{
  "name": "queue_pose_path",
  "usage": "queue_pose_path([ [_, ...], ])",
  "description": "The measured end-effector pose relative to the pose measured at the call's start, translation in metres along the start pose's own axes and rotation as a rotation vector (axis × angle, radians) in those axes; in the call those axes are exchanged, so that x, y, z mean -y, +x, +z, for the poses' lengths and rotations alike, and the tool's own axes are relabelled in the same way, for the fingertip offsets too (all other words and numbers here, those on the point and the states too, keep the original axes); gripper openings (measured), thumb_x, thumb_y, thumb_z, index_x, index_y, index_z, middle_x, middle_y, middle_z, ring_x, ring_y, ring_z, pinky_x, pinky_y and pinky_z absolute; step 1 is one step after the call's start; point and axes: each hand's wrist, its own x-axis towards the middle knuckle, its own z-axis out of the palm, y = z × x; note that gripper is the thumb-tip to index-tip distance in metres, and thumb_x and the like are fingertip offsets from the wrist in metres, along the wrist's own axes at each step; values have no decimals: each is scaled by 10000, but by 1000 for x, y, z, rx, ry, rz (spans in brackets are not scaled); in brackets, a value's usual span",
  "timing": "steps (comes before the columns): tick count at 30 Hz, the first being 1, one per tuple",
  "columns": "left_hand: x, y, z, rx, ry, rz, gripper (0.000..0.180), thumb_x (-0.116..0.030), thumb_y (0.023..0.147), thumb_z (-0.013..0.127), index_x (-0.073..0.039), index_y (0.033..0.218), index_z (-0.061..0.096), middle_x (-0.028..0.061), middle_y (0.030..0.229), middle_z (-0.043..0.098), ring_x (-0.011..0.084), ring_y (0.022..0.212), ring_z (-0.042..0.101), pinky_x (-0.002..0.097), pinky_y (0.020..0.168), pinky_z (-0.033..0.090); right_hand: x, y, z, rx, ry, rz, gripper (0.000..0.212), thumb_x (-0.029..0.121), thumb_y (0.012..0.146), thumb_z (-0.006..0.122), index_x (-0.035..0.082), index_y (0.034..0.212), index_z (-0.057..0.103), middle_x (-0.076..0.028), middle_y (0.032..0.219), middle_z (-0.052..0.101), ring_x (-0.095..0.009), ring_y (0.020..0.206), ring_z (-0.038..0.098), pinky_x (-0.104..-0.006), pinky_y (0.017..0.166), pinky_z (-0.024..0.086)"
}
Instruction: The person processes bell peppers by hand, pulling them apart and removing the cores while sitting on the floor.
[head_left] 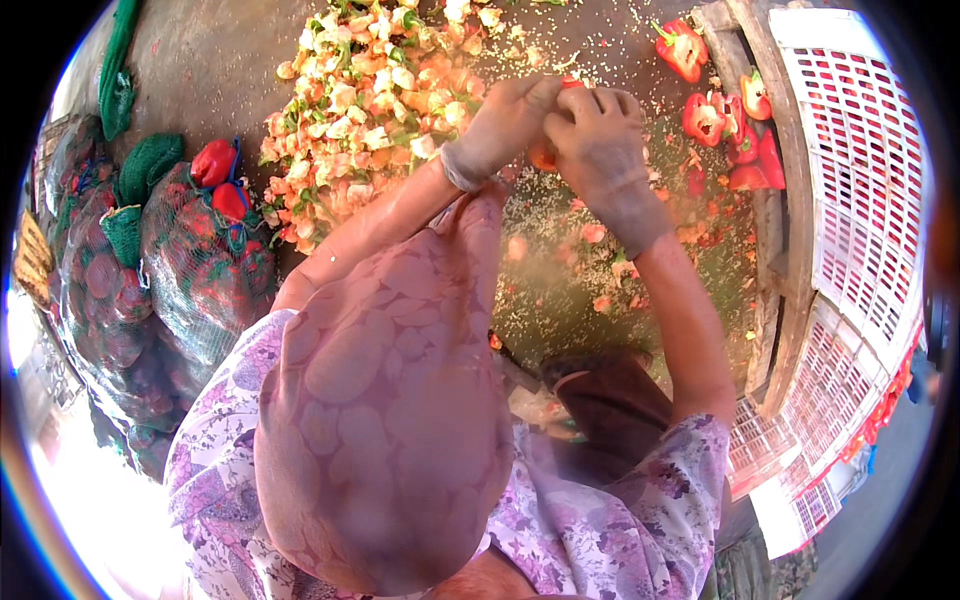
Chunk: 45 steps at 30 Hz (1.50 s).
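Observation:
My left hand [503,128] and my right hand [606,150], both in thin greyish gloves, meet at the upper middle. Their fingers are closed round a red bell pepper [541,157]. Only small parts of it show between and above the fingers, so its cut or whole state is hidden. Just left of my hands lies a large heap of pale pepper cores [345,110] with green stems. Loose seeds [555,255] and scattered core pieces lie on the floor under and in front of my forearms.
Pepper halves [735,125] and another cut red pepper [682,52] lie at the right by a wooden frame [795,190]. Beyond it stand white slatted crates [862,180] with red contents. At the left are full net sacks of peppers [205,270] and green netting [117,80].

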Motion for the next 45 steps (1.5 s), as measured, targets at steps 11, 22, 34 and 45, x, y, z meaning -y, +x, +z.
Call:
queue_pose_path([
  [11,15,13,-9,-207,172,-45,431,-397,965,560,23,947,655,44,707,629,107,657,558,301,599,484,-4,17,22,-103,103,278,181,196,787,659,77,922,643,-75,933,598,-256,866,598,-386,758,484],
  [22,15,18,-12,-292,330,34,495,-445,972,524,32,941,658,67,684,622,130,643,548,339,605,471,-15,-8,-25,-289,975,795,373,105,863,582,20,1225,541,-154,1043,644,-236,940,637,-346,823,510],
  [34,6,15,-8,-106,162,180,432,-384,996,514,21,1085,632,3,821,626,74,788,557,254,691,486,-19,-17,-9,-81,1425,919,462,180,892,526,-38,1298,511,-104,1019,655,-132,786,651,-251,604,526],
  [45,-6,9,-2,-282,171,220,325,-304,950,604,-67,1172,628,33,956,671,92,760,615,231,656,537,-22,-13,-32,-219,1185,910,387,101,861,540,0,1231,489,-57,1081,594,-104,872,593,-243,629,517],
])
